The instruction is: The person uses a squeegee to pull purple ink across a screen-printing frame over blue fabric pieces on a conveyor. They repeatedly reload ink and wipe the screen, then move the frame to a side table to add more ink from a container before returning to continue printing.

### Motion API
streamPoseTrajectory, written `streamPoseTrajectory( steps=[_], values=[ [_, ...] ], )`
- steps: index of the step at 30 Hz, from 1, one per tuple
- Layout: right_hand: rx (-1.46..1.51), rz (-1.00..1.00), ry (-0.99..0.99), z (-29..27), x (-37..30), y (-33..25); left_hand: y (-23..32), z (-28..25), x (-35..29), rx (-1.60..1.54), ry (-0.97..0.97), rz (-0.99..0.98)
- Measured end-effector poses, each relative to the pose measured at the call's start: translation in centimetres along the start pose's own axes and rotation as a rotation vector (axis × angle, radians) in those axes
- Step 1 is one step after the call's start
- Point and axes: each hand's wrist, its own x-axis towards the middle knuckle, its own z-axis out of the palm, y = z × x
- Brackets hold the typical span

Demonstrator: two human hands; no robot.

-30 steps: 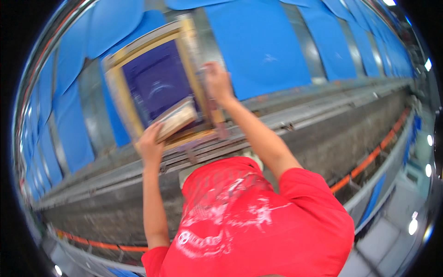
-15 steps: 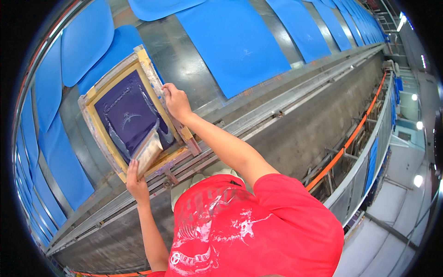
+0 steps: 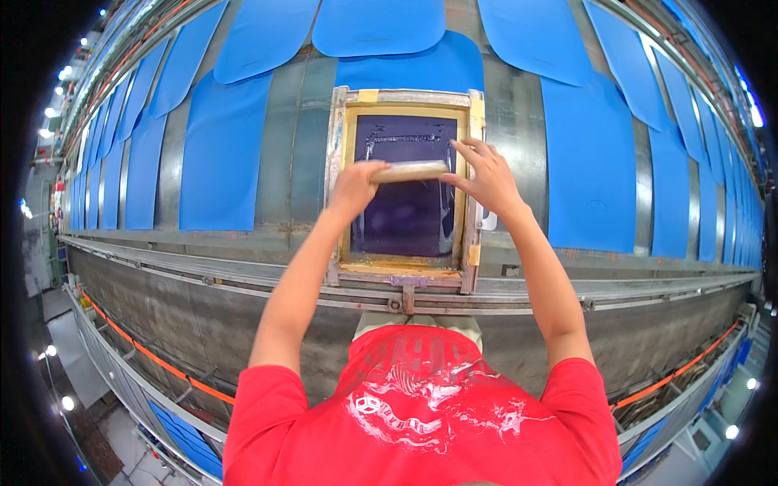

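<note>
A screen printing frame with a pale, tape-covered rim lies over a blue panel on the long metal table. Dark purple ink coats its mesh, with a wet ridge along the far side. Across the mesh, a light-coloured squeegee is held level, slightly blurred. My left hand is closed round its left end. At the other end, my right hand has its fingers apart, its thumb close to or touching the squeegee; I cannot tell which.
Blue panels lie in rows on the metal table to both sides and beyond the frame. A metal rail runs along the near edge, with a clamp-like bracket at the frame's front. Orange strips run along the walkway's side.
My view has turned so the frame sits upright at the centre. The squeegee has gone from the frame's near end toward its far half. My right hand has left the rim for the squeegee's right end.
</note>
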Motion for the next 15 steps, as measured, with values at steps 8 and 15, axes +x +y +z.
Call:
streamPoseTrajectory(
  steps=[8,15],
  values=[
    [0.057,0.081,-0.039,7.8,0.9,-2.7,-1.3,2.6,2.0,0.041,0.092,0.093],
    [0.075,-0.002,-0.056,7.7,-8.4,-6.0,0.3,3.4,-8.0,0.113,-0.010,0.090]
  ],
)
